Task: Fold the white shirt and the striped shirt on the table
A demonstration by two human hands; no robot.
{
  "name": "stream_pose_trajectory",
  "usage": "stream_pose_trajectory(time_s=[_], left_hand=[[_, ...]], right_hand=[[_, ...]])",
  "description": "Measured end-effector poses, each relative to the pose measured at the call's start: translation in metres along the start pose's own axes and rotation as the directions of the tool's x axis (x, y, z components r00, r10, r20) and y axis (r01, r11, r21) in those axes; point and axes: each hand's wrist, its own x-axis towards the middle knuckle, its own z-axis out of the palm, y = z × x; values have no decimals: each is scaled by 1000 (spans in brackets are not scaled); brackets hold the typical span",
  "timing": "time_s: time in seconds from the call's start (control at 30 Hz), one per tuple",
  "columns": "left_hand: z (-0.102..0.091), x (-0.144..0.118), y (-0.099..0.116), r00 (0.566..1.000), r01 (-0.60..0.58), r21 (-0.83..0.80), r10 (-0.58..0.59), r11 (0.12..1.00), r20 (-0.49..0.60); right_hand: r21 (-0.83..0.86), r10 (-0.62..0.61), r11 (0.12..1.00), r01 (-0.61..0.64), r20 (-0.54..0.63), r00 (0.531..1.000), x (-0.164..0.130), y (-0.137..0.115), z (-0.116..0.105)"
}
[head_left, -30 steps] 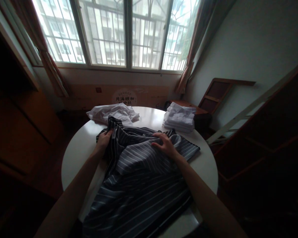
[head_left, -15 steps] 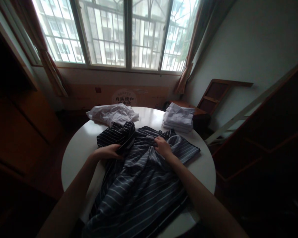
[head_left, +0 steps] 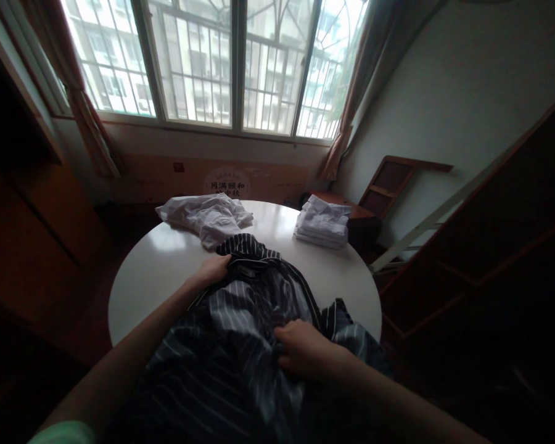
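Observation:
A dark shirt with white stripes [head_left: 240, 314] is spread loosely across the near half of the round table, its collar end toward the window and its lower part hanging close to me. My left hand [head_left: 216, 269] is closed on the shirt's edge beside the collar. Further down and to the right, my right hand [head_left: 303, 348] is closed on bunched cloth at the shirt's middle. The inside of the shirt shows between my hands, with a small label below the collar. Folds hide some of my fingertips.
On the round white table [head_left: 141, 271], a crumpled white garment [head_left: 203, 213] lies at the far left. A stack of folded white clothes [head_left: 322, 222] sits at the far right. Behind stand a long cardboard box [head_left: 157, 176] and a wooden chair [head_left: 391, 179]; a pale ladder [head_left: 420, 237] leans at the right.
The shirt has been pulled toward me and its collar opened out. My left hand has moved slightly up along its edge; my right hand has come down nearer to me with the cloth.

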Motion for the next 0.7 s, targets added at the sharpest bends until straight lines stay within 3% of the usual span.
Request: stream_pose_trajectory(time_s=[0.07, 0.1, 0.17, 0.2, 0.23, 0.27, 0.3, 0.4, 0.5, 0.63, 0.7], left_hand=[[5, 6, 15, 997, -28, 20, 29, 999, -72], [6, 8, 21, 994, -48, 23, 50, 999, -100], [7, 12, 30, 986, -93, -1, 92, 996, -139], [5, 13, 32, 983, -113, -17, 109, 993, -151], [3, 14, 34, 979, -133, -37, 126, 990, -161], [1, 14, 35, 975, -158, -60, 147, 986, -167], [-3, 14, 34, 971, -190, -86, 173, 978, -167], [-13, 12, 26, 959, -276, -158, 262, 948, -104], [-21, 8, 4, 954, -269, -196, 289, 943, 84], [-27, 0, -39, 922, -151, -267, 232, 952, 308], [-31, -4, -56, 927, -100, -296, 197, 950, 318]], right_hand=[[145, -185, 972, 184, -8, 983, -8, -10, -2], [220, -219, 949, 226, -54, 974, -7, -9, -6], [317, -117, 928, 195, -248, 962, 1, 2, -16], [327, 1, 936, 133, -379, 925, 9, 11, -21], [306, 102, 950, 70, -511, 854, 17, 22, -25], [265, 142, 964, 28, -601, 786, 27, 34, -28], [220, 149, 976, -8, -633, 760, 37, 46, -29], [163, 172, 982, -90, -604, 779, 61, 78, -27], [335, 295, 934, -124, -529, 796, 71, 107, -30], [611, 383, 791, -36, -448, 808, 58, 141, -49], [746, 342, 665, 40, -352, 871, 44, 147, -60]])
